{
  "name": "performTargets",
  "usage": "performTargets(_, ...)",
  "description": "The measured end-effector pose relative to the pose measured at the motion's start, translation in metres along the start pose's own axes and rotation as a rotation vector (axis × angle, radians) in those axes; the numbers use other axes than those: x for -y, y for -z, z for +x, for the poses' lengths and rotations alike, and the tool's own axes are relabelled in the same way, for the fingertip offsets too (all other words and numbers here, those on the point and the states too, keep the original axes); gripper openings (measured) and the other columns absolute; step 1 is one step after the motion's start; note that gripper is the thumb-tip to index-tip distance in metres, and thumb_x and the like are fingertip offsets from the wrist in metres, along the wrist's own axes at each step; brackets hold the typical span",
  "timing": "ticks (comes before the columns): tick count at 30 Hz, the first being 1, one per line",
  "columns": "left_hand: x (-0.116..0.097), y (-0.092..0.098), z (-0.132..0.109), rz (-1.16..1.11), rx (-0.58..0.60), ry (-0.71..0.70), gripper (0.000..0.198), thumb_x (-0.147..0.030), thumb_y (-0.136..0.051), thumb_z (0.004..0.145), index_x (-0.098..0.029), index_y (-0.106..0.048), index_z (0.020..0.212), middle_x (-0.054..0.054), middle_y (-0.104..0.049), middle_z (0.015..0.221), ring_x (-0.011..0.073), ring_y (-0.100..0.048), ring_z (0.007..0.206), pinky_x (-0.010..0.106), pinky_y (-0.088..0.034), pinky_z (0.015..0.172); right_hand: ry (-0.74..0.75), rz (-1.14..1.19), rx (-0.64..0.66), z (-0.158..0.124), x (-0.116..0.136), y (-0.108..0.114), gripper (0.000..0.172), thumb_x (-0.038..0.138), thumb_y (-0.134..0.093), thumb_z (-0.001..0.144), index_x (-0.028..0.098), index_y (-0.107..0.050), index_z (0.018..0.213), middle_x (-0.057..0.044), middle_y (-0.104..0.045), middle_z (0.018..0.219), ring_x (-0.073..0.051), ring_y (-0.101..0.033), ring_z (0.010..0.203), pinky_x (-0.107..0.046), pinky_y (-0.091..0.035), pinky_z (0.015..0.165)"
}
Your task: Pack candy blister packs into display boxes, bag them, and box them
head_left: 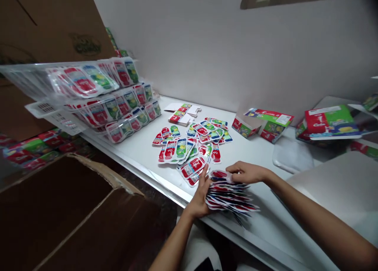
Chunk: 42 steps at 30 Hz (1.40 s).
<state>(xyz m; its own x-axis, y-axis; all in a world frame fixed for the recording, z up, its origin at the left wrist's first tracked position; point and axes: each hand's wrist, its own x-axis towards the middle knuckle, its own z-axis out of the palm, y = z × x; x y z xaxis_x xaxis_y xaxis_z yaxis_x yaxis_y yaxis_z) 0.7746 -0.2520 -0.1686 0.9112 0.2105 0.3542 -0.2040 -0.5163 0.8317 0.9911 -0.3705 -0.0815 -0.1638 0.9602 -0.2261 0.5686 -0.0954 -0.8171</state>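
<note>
Left hand (201, 195) and right hand (247, 172) pinch a fanned packet stack (232, 200) at six o'clock on the counter (141, 149); its print is unreadable.

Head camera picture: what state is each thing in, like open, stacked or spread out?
stack of packets, fanned, held between both hands at the table edge.
left hand, gripping the stack's side.
right hand, pressing on the stack's top.
loose packets, spread flat on the table.
clear trays, filled, stacked, tilted.
cardboard box, open.
printed cartons, lying tipped over.
</note>
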Motion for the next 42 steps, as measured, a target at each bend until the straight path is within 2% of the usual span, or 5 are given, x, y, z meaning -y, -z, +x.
performTargets(8, 0.002, -0.003, 0.003, -0.134, -0.059, 0.109, 0.077, -0.024, -0.08, 0.062, -0.019, -0.043, 0.129, 0.011, -0.056, 0.126, 0.0292, -0.055, 0.116, 0.044, -0.044, 0.1, 0.081, 0.458, -0.351, -0.022, -0.037, -0.043, 0.083, 0.081, -0.018, 0.082, 0.019, -0.052, 0.125, -0.011, -0.061, 0.117, -0.025, -0.058, 0.106, -0.039, -0.043, 0.093)
performTargets(18, 0.003, -0.014, 0.012, -0.387, -0.147, 0.222, 0.084, -0.028, -0.082, 0.063, -0.019, -0.035, 0.131, 0.011, -0.059, 0.123, 0.0265, -0.058, 0.114, 0.045, -0.045, 0.102, 0.087, 0.445, -0.567, -0.044, -0.049, -0.126, 0.143, 0.074, -0.074, 0.051, 0.025, 0.016, 0.15, -0.015, -0.018, 0.157, -0.033, -0.018, 0.143, -0.051, -0.015, 0.116)
performTargets(24, 0.003, -0.018, 0.009, -0.365, -0.163, 0.213, 0.098, -0.036, -0.085, 0.061, -0.021, -0.026, 0.139, 0.013, -0.053, 0.131, 0.0292, -0.053, 0.122, 0.046, -0.041, 0.106, 0.041, 0.349, -0.806, -0.028, -0.056, -0.145, 0.116, 0.041, -0.072, 0.075, 0.033, 0.018, 0.148, -0.011, -0.037, 0.149, -0.028, -0.037, 0.135, -0.053, -0.024, 0.114)
performTargets(31, 0.003, -0.01, 0.004, -0.358, -0.074, 0.183, 0.123, -0.037, -0.089, 0.053, -0.023, -0.008, 0.146, 0.016, -0.043, 0.141, 0.0321, -0.042, 0.132, 0.051, -0.033, 0.111, 0.06, 0.249, -0.646, -0.034, -0.064, -0.119, 0.058, 0.045, -0.07, 0.075, 0.022, -0.055, 0.127, -0.011, -0.055, 0.13, -0.032, -0.048, 0.124, -0.053, -0.031, 0.111)
performTargets(42, -0.005, -0.01, -0.007, -0.124, -0.085, 0.185, 0.094, -0.027, -0.079, 0.063, -0.021, -0.026, 0.141, 0.011, -0.055, 0.131, 0.0294, -0.055, 0.118, 0.045, -0.044, 0.104, 0.098, 0.209, -0.736, -0.039, -0.054, -0.138, 0.11, 0.038, -0.078, 0.069, 0.024, -0.006, 0.151, -0.015, -0.034, 0.149, -0.033, -0.036, 0.135, -0.052, -0.029, 0.113)
